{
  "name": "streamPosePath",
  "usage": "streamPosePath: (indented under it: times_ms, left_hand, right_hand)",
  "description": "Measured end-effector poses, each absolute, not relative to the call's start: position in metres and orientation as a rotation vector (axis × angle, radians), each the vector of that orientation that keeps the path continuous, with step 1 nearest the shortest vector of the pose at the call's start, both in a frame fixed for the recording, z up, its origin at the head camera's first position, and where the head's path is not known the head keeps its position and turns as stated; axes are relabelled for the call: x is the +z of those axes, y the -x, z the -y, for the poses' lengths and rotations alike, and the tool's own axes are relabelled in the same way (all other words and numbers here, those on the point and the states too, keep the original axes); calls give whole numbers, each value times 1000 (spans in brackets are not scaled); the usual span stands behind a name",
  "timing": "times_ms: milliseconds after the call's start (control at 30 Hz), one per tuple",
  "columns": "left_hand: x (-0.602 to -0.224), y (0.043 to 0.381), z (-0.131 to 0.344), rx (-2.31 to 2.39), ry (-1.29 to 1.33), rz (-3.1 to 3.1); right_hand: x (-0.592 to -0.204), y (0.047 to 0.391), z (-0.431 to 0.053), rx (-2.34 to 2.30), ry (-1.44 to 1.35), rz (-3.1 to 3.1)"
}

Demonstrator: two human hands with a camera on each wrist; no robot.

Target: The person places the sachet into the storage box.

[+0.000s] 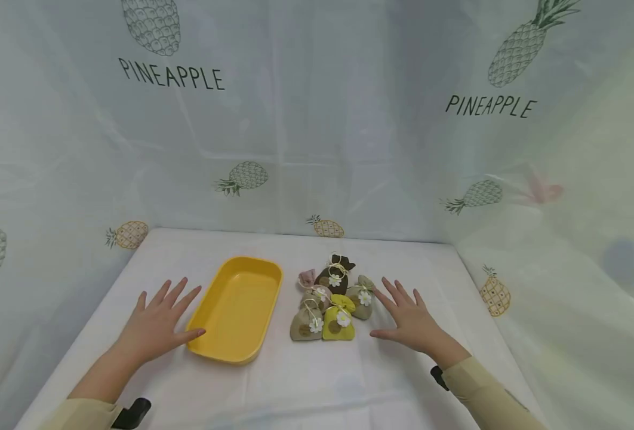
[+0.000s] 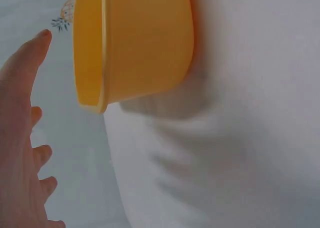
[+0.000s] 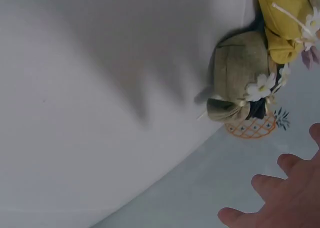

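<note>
In the head view a yellow tray (image 1: 236, 307) stands left of the middle of the table. My left hand (image 1: 156, 322) hovers at its left side with fingers spread, holding nothing; in the left wrist view a gap shows between the thumb and the tray's wall (image 2: 145, 42). Right of the tray sits a cluster of small drawstring pouches with white flowers: a dark brown pouch (image 1: 334, 276), a pinkish one (image 1: 307, 279), a beige one (image 1: 303, 325), a yellow-green one (image 1: 338, 328) and a grey-green one (image 1: 361, 307). My right hand (image 1: 411, 319) is spread beside the grey-green pouch, holding nothing.
A white cloth covers the table (image 1: 317, 388). Pale curtains (image 1: 317, 119) printed with pineapples hang behind it and at both sides. Dark bands (image 1: 131, 413) show at my wrists.
</note>
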State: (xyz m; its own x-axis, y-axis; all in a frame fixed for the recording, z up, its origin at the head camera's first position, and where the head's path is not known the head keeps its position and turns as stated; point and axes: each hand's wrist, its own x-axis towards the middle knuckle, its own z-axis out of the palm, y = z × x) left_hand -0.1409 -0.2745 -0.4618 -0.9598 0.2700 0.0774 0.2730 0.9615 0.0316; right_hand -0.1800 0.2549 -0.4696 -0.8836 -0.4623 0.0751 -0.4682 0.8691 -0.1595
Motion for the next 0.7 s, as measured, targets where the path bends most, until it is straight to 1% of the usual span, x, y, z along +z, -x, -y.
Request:
streamPosePath:
  times_ms: [267,500,700]
  left_hand:
    - [-472,136,272,-115,407,3068]
    - [-483,135,271,-174,444,3048]
    - [-493,136,269,-263,408,3068]
  right_hand:
    - [-468,186,-220,320,-913,2988]
    - [-466,193,-187,407,-1040,2970]
    - [-466,201,-163,435,-1147,2952]
